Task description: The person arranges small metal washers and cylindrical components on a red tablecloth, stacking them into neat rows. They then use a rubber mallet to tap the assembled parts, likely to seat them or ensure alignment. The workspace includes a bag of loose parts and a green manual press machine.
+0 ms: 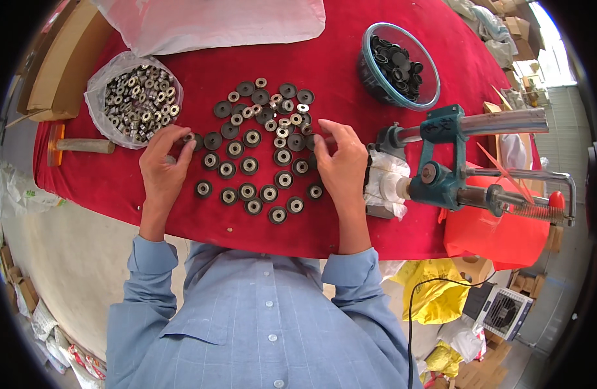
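Note:
My left hand (161, 159) is closed in a pinch, with a small metal bearing (189, 137) between thumb and forefinger. It is at the left edge of a spread of parts, beside a dark round cap. My right hand (342, 161) lies at the spread's right edge, its curved thumb and forefinger apart next to a black cap (311, 142). In the near part of the spread, several black caps hold bearings, such as a capped bearing (269, 193). Farther back, loose black caps (245, 88) and loose silver bearings (261, 82) lie mixed, some overlapping.
A plastic-lined bowl of bearings (127, 133) and a wooden-handled hammer (84, 146) are at left. At right are a clear tub (410, 102) of black caps and a green hand press (434, 170). A white sheet (214, 29) lies across the red-covered table's (246, 235) far side.

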### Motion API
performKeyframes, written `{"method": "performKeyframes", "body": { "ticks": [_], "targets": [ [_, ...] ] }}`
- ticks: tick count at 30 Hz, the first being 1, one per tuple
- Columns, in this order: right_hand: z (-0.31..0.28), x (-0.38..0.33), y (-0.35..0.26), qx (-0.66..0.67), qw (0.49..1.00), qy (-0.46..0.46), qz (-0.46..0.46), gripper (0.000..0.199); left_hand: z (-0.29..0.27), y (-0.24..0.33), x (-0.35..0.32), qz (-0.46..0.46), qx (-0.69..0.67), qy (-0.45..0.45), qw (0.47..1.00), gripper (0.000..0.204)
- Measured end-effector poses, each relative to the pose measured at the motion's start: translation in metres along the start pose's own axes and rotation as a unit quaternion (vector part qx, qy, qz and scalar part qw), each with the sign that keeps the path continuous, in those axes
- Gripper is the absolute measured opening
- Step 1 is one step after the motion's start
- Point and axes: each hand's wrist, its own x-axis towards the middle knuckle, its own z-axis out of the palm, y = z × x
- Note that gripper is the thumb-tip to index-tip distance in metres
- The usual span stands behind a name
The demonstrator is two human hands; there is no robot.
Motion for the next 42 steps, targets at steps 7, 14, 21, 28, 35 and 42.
{"method": "performKeyframes", "body": {
  "ticks": [7, 14, 21, 28, 35, 42],
  "targets": [
    [0.026, 0.01, 0.003, -0.101, 0.994, -0.011, -0.047, 0.028, -0.004, -0.013, -0.019, -0.037, 0.004, -0.001, 0.999, 0.026],
    [0.0, 0.004, -0.004, 0.072, 0.996, 0.023, 0.039, 0.017, 0.006, -0.011, -0.012, -0.019, -0.005, 0.003, 1.0, 0.025],
    [-0.025, -0.028, 0.001, 0.064, 0.996, 0.056, 0.003, 0.019, 0.01, -0.017, -0.012, 0.063, 0.035, -0.006, 0.997, 0.023],
    [-0.012, -0.045, 0.004, 0.015, 0.998, 0.021, -0.061, 0.021, 0.012, -0.02, -0.011, 0.07, 0.022, -0.009, 0.997, 0.024],
    [-0.008, -0.051, 0.009, -0.045, 0.992, 0.019, -0.116, 0.023, 0.014, -0.019, -0.007, 0.058, 0.042, -0.041, 0.997, 0.025],
    [-0.009, -0.063, 0.003, -0.095, 0.984, -0.001, -0.152, 0.036, 0.012, -0.017, -0.007, 0.024, 0.014, -0.013, 1.0, 0.025]
  ]
}}
